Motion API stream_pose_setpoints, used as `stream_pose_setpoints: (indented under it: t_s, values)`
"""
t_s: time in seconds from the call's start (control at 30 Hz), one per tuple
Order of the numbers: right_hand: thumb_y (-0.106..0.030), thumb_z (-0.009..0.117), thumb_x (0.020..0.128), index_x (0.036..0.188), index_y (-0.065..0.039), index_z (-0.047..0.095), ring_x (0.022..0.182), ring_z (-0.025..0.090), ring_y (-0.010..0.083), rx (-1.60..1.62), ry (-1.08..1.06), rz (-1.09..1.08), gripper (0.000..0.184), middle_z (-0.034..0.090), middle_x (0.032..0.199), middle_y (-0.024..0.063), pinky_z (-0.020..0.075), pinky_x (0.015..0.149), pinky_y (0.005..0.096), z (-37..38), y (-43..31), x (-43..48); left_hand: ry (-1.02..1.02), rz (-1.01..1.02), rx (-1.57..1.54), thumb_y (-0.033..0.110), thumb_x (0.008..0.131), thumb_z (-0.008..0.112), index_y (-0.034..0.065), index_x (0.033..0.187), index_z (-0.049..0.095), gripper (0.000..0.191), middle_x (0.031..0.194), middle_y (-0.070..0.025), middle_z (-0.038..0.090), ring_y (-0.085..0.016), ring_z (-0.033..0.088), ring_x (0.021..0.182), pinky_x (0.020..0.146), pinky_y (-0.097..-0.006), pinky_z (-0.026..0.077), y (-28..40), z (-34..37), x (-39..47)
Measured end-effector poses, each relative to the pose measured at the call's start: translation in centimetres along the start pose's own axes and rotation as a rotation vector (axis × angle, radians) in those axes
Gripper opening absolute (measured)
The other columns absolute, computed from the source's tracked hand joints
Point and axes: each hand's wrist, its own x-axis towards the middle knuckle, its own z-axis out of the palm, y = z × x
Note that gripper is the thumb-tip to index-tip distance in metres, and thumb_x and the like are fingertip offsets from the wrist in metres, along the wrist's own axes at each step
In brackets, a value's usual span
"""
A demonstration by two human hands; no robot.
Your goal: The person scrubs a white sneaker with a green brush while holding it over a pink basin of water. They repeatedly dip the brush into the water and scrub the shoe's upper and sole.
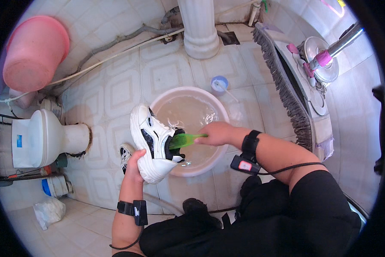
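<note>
My left hand (135, 165) grips a white sneaker (158, 162) with black mesh panels by its sole, tilted on its side above the left part of a pink plastic basin (223, 117). Cloudy water (192, 115) fills much of the basin. In my right hand (216, 133) is the handle of a green plastic brush (184, 140). Its head reaches into the shoe's dark opening, so the bristles are hidden. A second black-and-white sneaker (126, 153) rests on the tiles, partly behind my left hand and the held shoe.
Beyond the basin stands a small blue cup (219, 84) with a thin white stick. A white pedestal (201, 38) rises at the back. On the right leans a grey-fringed flat mop (285, 86). Left are a toilet (48, 138) and a pink bucket (35, 54).
</note>
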Motion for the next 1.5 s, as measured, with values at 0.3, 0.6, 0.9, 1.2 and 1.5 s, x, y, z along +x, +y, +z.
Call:
stream_pose_setpoints:
  t_s: [0.3, 0.6, 0.9, 1.2, 1.5]
  values:
    - [-0.045, 0.048, 0.081, 0.088, -0.009, 0.064, 0.077, 0.060, 0.0322, -0.238, 0.002, -0.010, 0.040, 0.063, 0.079, 0.0138, 0.0470, 0.069, 0.0427, -0.3, -1.7, -0.2, 0.037, -0.042, -0.037, 0.021, 0.076, 0.058, -0.0034, 0.119, 0.044, 0.052, 0.111, -0.0180, 0.056, -0.032, 0.056, 0.098, 0.088, -0.0426, 0.044, 0.0, 0.7, -0.1]
    - [-0.043, 0.050, 0.081, 0.086, -0.013, 0.064, 0.072, 0.061, 0.0307, -0.377, 0.094, 0.003, 0.034, 0.062, 0.073, 0.0112, 0.0472, 0.062, 0.0435, -2.5, 0.2, -1.5, 0.000, -0.074, -0.043, 0.021, 0.077, 0.055, -0.0034, 0.119, 0.044, 0.050, 0.111, -0.0182, 0.056, -0.032, 0.056, 0.099, 0.088, -0.0435, 0.044, 0.0, 0.1, -0.2]
    - [-0.036, 0.054, 0.079, 0.082, -0.013, 0.063, 0.070, 0.061, 0.0304, -0.427, 0.219, -0.088, 0.025, 0.061, 0.070, 0.0101, 0.0464, 0.061, 0.0439, -1.4, -1.5, -0.4, 0.103, -0.153, 0.000, 0.020, 0.077, 0.056, -0.0027, 0.119, 0.045, 0.049, 0.110, -0.0183, 0.056, -0.033, 0.057, 0.098, 0.086, -0.0444, 0.046, -0.5, 0.3, 0.1]
    - [-0.044, 0.054, 0.079, 0.074, -0.012, 0.062, 0.066, 0.060, 0.0293, -0.484, 0.192, -0.214, 0.033, 0.060, 0.065, 0.0100, 0.0453, 0.060, 0.0428, -0.9, -1.8, -0.3, 0.069, -0.194, -0.018, 0.020, 0.077, 0.057, -0.0016, 0.118, 0.046, 0.048, 0.108, -0.0179, 0.057, -0.032, 0.057, 0.097, 0.086, -0.0439, 0.046, -0.3, 0.0, 0.3]
    - [-0.046, 0.053, 0.079, 0.085, -0.013, 0.066, 0.076, 0.061, 0.0295, -0.354, 0.021, 0.018, 0.036, 0.063, 0.077, 0.0116, 0.0469, 0.067, 0.0421, -4.5, 1.2, -1.3, 0.089, -0.130, -0.039, 0.020, 0.076, 0.057, -0.0025, 0.117, 0.047, 0.047, 0.107, -0.0183, 0.058, -0.033, 0.058, 0.095, 0.084, -0.0442, 0.047, -0.3, 0.0, -0.2]
